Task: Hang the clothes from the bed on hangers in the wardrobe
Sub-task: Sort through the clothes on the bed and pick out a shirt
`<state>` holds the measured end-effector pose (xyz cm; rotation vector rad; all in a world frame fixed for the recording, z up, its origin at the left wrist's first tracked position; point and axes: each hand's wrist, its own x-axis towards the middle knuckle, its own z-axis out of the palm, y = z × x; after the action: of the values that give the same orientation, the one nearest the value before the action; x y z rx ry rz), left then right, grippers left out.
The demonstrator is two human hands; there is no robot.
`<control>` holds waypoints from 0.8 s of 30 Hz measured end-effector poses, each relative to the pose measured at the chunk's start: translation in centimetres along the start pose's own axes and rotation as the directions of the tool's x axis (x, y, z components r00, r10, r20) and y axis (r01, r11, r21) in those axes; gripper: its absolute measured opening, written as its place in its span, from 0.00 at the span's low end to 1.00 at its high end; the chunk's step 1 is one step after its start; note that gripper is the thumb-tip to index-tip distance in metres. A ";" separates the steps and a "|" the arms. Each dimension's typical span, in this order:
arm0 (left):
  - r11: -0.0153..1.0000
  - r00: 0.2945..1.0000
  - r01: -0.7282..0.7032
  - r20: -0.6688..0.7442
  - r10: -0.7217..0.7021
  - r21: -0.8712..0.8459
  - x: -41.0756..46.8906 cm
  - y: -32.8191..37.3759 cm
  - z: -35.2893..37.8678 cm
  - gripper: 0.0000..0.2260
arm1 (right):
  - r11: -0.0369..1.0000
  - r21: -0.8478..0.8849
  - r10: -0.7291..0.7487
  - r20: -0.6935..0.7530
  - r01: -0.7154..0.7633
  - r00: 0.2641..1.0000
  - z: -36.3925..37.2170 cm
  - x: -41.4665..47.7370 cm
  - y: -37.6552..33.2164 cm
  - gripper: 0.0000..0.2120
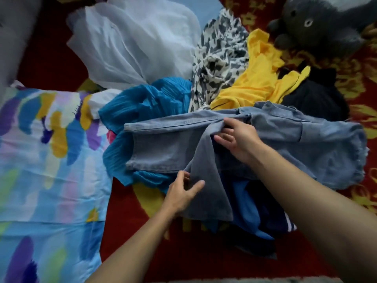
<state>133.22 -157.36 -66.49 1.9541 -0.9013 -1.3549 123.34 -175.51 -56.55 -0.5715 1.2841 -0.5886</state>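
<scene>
Two hands (181, 193) (238, 137), one pair of jeans (163, 146), one grey plush toy (318, 23), one multicoloured pillow (40, 150)

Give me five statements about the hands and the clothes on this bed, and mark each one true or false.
1. Both the left hand and the right hand hold the denim garment. True.
2. The yellow garment lies nearer the person than the denim garment. False: it lies beyond it, farther away.
3. A grey plush toy sits at the far right. True.
4. The denim garment already hangs on a hanger. False: it lies partly over the blue pleated garment, and no hanger is in view.
5. The blue pleated garment lies to the right of the yellow one. False: it lies to its left.
</scene>
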 end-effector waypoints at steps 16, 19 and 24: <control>0.385 0.967 -0.142 0.045 0.250 0.912 4.5 -7.1 3.2 0.27 | 0.329 -0.866 -0.324 0.271 0.377 0.906 -0.8 7.0 3.2 0.23; 0.809 0.959 -0.090 -0.170 0.229 0.581 5.7 -6.3 0.9 0.13 | 0.462 -0.806 -0.330 0.229 0.369 0.916 -0.3 6.9 3.1 0.20; 0.702 0.937 0.193 -0.083 -0.339 -0.686 4.7 -2.7 -10.2 0.09 | 0.758 -0.548 -0.293 0.200 0.354 0.935 3.5 6.0 1.5 0.19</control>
<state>144.58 -158.59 -68.04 1.6218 0.0204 -1.3482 127.95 -178.31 -61.14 -1.3427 1.2693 -0.4337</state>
